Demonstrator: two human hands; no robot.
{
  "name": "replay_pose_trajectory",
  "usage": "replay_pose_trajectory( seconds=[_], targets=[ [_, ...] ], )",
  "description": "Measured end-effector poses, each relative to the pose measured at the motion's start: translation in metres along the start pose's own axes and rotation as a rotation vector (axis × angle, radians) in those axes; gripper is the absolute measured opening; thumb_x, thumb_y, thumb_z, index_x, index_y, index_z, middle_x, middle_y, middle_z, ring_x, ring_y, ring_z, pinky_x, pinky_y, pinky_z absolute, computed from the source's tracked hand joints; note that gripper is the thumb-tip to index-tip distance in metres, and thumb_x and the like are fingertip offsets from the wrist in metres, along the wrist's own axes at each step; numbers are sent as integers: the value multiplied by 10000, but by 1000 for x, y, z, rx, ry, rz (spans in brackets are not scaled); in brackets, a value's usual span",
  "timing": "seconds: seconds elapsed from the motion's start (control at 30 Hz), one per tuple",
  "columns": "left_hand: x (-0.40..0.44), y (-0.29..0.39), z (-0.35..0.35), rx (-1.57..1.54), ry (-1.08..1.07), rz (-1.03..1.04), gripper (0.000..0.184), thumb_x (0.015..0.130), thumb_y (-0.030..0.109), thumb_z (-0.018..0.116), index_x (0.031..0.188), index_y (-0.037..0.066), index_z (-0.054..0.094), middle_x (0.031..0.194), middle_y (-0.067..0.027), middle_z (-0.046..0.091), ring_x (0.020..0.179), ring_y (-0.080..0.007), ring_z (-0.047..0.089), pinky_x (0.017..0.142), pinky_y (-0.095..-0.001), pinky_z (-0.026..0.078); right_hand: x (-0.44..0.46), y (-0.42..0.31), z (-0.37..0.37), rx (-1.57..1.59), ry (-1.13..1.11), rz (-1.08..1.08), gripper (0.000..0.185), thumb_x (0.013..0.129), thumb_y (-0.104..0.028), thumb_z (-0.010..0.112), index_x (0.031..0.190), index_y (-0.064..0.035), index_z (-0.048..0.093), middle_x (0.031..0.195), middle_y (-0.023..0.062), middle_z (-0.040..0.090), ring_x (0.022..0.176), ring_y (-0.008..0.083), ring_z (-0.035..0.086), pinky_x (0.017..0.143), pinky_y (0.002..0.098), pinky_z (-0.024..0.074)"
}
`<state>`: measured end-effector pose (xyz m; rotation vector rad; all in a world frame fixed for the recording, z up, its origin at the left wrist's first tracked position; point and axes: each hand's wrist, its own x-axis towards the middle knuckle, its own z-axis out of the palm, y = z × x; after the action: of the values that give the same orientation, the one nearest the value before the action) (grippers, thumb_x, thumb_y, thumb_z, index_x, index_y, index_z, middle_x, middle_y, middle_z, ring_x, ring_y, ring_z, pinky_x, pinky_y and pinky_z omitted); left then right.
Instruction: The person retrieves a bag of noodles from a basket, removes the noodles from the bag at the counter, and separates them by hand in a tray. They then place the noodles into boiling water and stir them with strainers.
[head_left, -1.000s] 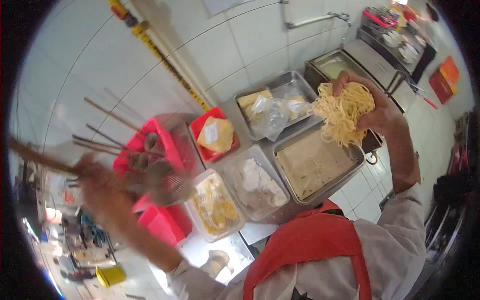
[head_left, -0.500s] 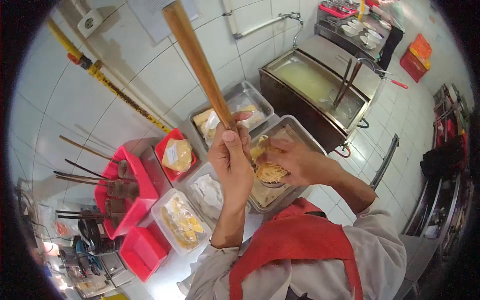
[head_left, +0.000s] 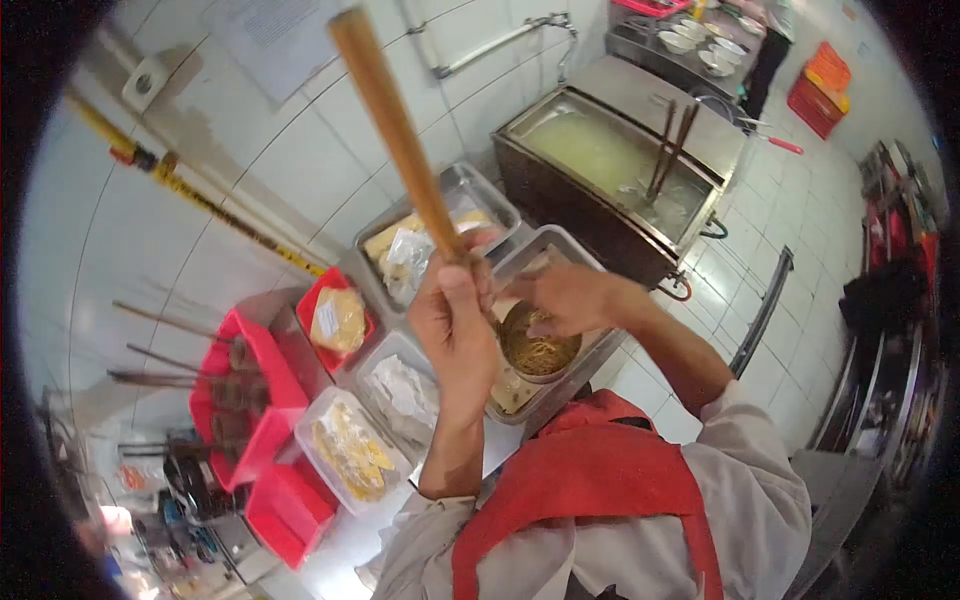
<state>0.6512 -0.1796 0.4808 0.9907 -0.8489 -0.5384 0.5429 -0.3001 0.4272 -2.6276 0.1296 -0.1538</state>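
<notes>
My left hand is closed round the long wooden handle of a strainer, which points up toward the camera. The round strainer basket hangs over a steel tray, with thin yellow noodles inside. My right hand is at the basket's rim, its fingers bent down over the opening; whether they hold any noodles is hidden.
A vat of cloudy liquid with sticks stands beyond the tray. Plastic tubs and a red basket lie to the left, beside a pink bin of strainers. A person stands at the far counter.
My left hand has brought the strainer in from the left to the tray. My right hand has lowered the noodle bundle, and the noodles are now inside the basket.
</notes>
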Motion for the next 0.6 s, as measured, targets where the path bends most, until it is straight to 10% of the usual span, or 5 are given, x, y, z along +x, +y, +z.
replay_pose_trajectory(
  seconds=[0.13, 0.27, 0.6],
  targets=[
    [4, -25, -2, 3, -43, -42, 463, 963, 402, 489, 1090, -38, 556, 715, 35, 391, 595, -56, 338, 529, -202, 283, -2, 17, 17, -58, -63, 276, 319, 763, -187, 639, 1035, -26, 594, 872, 209, 647, 842, 384, 630, 759, 482, 492],
    [26, -45, 15, -14, -25, -131, 405, 963, 369, 509, 1076, -15, 568, 732, 33, 415, 604, -54, 366, 547, -194, 302, -49, 59, -1, 351, 434, 76, 206, 846, -160, 619, 992, -14, 622, 888, 137, 666, 806, 241, 654, 694, 352, 520],
    [205, -176, 145, 43, 1, 126, 185, 965, 141, 506, 1090, 9, 542, 752, 4, 480, 634, -80, 469, 621, -232, 464, -327, 238, 77, 947, 1066, 918, 210, 901, -155, 567, 1044, -5, 601, 858, 71, 649, 756, 150, 632, 626, 286, 522]
  ],
)
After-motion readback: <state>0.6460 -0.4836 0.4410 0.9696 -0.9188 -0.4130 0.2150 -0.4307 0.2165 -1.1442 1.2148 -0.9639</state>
